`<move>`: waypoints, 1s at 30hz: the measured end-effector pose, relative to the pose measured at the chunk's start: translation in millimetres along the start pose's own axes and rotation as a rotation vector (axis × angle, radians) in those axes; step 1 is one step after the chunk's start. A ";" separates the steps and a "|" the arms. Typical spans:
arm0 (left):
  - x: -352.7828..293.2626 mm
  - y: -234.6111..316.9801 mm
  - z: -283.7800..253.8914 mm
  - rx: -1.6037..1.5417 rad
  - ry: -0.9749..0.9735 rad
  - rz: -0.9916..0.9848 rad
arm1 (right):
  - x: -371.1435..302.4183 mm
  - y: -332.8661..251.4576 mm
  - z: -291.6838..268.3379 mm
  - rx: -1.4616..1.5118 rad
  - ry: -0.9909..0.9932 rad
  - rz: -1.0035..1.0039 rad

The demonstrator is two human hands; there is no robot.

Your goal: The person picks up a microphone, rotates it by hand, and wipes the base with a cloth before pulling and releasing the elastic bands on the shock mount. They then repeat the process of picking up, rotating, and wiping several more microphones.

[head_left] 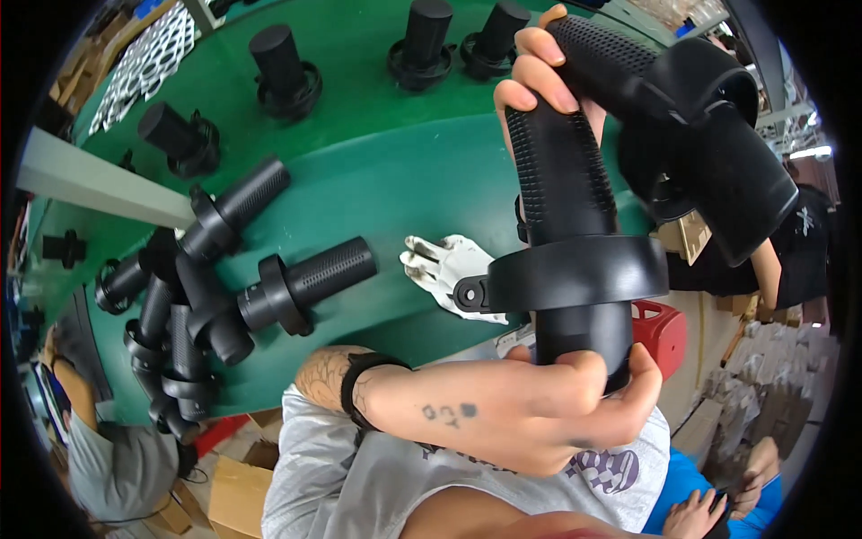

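A black plastic cylinder with a dotted grip and a wide collar (579, 274) stands upright close in front of me. My left hand (521, 413), reaching across from the left, is closed around its smooth lower end. At the top, the fingers of my right hand (543, 76) curl over the end of the dotted grip. Behind those fingers, a second black piece (691, 117) with a similar dotted grip leans to the right; it appears to touch the right hand too. The right palm and wrist are hidden behind the parts. A soiled white glove (456, 274) lies left of the collar.
Similar black parts lie piled on the green table (386, 198), including one collared cylinder (305, 278). Several more stand along the back, such as one (283, 72). A pale post (99, 180) crosses at left. A red plastic container (657, 337) and other people are at the sides.
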State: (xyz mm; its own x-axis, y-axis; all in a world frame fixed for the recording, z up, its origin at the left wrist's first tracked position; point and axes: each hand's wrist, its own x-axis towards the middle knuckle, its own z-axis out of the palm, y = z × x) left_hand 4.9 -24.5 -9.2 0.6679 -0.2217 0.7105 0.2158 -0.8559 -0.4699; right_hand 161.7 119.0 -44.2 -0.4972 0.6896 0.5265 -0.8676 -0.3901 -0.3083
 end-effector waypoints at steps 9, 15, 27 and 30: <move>-8.0 4.9 0.8 -0.066 0.005 -0.107 | -40.0 -25.0 22.1 -0.464 0.276 -0.224; -0.9 -3.0 2.3 -0.048 0.068 -0.118 | -54.4 -49.4 45.2 -0.807 0.382 -0.497; -9.0 12.7 -14.3 -0.532 0.151 -0.306 | -63.4 -105.2 12.3 -2.997 0.310 0.116; -8.5 9.6 -25.8 -0.496 0.084 -0.315 | -43.4 -89.3 5.9 -3.031 0.464 0.250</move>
State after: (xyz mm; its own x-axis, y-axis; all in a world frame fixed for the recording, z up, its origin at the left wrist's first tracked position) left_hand -17.1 -42.9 -6.3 0.5623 0.0599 0.8247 0.0225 -0.9981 0.0572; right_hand 260.7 120.3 -34.8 -0.2137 0.8665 0.4511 0.9769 0.1873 0.1029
